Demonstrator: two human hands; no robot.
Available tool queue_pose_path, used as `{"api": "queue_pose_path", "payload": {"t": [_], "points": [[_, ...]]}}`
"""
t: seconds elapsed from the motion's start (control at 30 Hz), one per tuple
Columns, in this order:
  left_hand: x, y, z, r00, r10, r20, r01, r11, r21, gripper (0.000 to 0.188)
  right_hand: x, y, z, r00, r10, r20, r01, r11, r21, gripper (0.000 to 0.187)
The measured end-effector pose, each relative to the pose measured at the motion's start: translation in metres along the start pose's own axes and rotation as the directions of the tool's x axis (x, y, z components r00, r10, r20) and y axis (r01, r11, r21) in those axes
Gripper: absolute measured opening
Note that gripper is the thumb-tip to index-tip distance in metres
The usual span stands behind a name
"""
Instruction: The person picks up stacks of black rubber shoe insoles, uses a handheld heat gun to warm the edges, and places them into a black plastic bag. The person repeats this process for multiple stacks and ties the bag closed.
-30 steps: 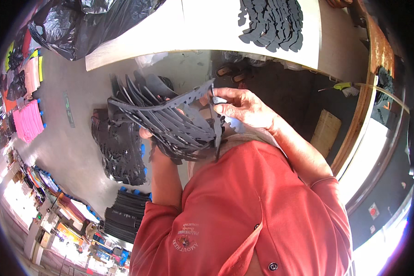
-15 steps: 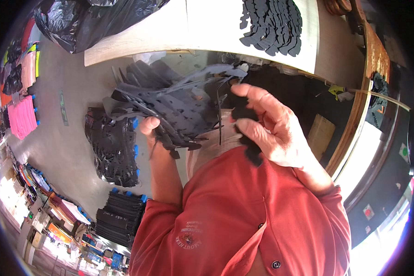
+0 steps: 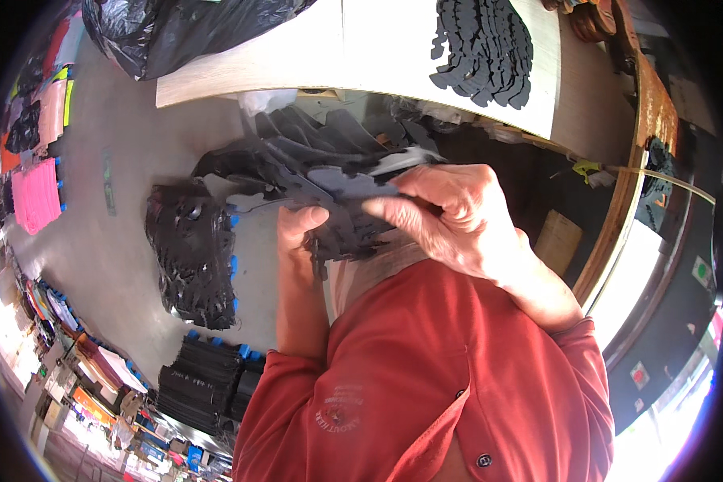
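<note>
Table (image 3: 377,56): 12 o'clock
Black pile (image 3: 484,52): on it, 1 o'clock, maybe done
Black sheets (image 3: 337,181): toward 11 o'clock, probably what's left
Left hand (image 3: 301,225): gripping them
Right hand (image 3: 462,217): their edge, can't tell if pinching

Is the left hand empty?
No, the left hand holds a bundle of dark cut pieces, its thumb at the near edge.

Pale lettering (image 3: 348,395) and emblem (image 3: 335,416) on red shirt (image 3: 410,361), white handwriting (image 3: 191,377) on black stack (image 3: 197,400)
</note>
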State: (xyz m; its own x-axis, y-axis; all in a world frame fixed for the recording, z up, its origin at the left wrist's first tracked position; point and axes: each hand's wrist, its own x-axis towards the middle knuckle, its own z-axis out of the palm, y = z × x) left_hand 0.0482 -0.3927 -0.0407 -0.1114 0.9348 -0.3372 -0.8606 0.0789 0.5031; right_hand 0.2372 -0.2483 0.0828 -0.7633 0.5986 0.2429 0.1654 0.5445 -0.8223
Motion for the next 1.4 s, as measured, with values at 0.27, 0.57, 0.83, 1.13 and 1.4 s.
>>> {"api": "queue_pose_path", "payload": {"t": [0.27,0.57,0.83,1.13,1.4], "points": [[-0.001,-0.007,-0.008,0.995,0.018,-0.100,-0.001,0.986,0.169,0.082,0.000,0.000,0.032,0.968,0.232,-0.097,-0.232,0.973,0.007,0.030],[0.010,-0.008,0.024,0.992,0.024,-0.126,-0.089,0.833,-0.546,0.075,0.025,0.017,0.041,0.935,-0.167,-0.313,0.071,0.953,-0.295,0.072],[0.034,0.014,-0.002,0.901,0.181,0.395,0.071,0.836,-0.544,0.066,0.055,-0.002,0.085,0.953,-0.154,-0.260,0.092,0.967,-0.236,0.078],[0.037,0.016,0.004,0.857,0.212,0.470,0.085,0.841,-0.535,0.057,0.058,-0.017,0.080,0.948,-0.118,-0.297,0.124,0.992,0.001,0.059],[0.038,0.017,0.003,0.846,0.223,0.484,0.083,0.842,-0.532,0.050,0.052,-0.024,0.046,0.905,-0.243,-0.349,0.294,0.951,0.100,0.055]]}}
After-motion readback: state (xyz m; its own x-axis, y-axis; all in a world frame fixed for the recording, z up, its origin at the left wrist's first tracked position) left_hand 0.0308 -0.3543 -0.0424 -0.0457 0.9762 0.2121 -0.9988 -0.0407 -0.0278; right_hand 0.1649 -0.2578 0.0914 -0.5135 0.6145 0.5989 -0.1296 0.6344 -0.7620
